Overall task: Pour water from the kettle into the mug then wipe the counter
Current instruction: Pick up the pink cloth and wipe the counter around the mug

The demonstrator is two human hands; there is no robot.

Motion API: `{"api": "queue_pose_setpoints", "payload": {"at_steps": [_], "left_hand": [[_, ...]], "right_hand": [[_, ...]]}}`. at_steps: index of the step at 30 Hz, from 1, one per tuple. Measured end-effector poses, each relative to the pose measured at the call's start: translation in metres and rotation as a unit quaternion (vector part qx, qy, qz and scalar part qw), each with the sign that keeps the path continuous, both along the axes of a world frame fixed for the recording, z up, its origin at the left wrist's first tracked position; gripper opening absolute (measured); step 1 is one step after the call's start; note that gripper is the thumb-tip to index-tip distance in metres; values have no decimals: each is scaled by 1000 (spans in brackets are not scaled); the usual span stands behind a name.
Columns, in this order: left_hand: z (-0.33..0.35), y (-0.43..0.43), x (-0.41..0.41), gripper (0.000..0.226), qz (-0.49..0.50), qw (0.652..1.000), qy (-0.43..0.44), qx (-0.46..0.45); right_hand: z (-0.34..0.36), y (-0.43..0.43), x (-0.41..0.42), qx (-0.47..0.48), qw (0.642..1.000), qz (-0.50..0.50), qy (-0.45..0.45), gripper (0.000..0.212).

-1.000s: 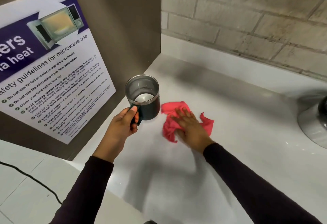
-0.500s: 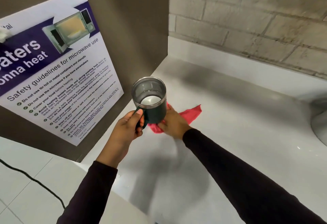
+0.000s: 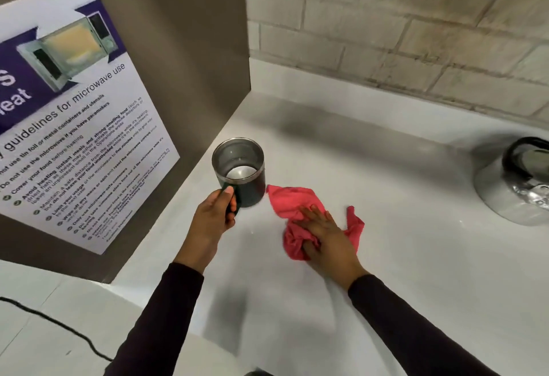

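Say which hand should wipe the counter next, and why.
Right. The right hand already presses flat on the red cloth; the left hand is occupied holding the mug by its handle.

Kettle [image 3: 518, 181] cut off by right edge — spout side unseen. Poster [image 3: 74, 126] cropped left, small print unreadable. Cloth [image 3: 292, 206] partly under right hand [image 3: 325, 234].

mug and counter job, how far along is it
Pouring looks done: the kettle sits set down at the right edge, and the mug is held clear of the counter by its handle in the left hand. In hand: the right hand presses the red cloth flat on the counter, wiping. Left: finish wiping.
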State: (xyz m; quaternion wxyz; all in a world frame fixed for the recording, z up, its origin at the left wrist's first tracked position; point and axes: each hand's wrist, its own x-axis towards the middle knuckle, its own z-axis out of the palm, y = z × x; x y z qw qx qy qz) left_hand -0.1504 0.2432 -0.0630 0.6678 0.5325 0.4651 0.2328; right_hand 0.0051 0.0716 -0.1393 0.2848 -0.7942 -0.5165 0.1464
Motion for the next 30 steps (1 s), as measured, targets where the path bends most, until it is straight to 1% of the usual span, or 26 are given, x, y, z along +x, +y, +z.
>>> {"api": "queue_pose_setpoints", "payload": {"at_steps": [4,7,10,13,15,17,18,20,22,24,26,30], "left_hand": [[-4,-6,7,37,-6,1000,17,0],[-6,-8,10,36,-3,1000,13,-8],[-11,-9,9,36,-6,1000,21,-2],[-13,-10,9,36,-8,1000,27,2],[-12,-10,9,33,-5,1000,28,0],[-10,-13,8,24,9,1000,23,2],[-9,-15,6,18,28,999,24,13],[-7,-25,2,8,96,993,30,68],[-1,-38,-1,7,141,982,17,126],[7,-56,4,7,120,982,-8,146],[14,-74,16,13,69,987,-20,144],[23,-117,56,25,-60,987,-39,144]], "right_hand": [[8,-2,-5,11,1000,-8,-5,58],[10,-3,-6,17,1000,-14,-4,55],[11,-2,-8,12,1000,-27,11,50],[13,0,-10,27,998,-55,20,49],[14,1,-11,17,997,-72,25,49],[20,0,-11,24,995,-83,49,48],[23,0,-10,29,994,-94,57,47],[32,-5,-6,33,989,-132,55,40],[42,-15,-2,53,976,-181,104,35],[54,-30,7,94,958,-231,144,37],[66,-47,17,132,941,-277,143,36],[91,-92,44,183,901,-363,152,21]]}}
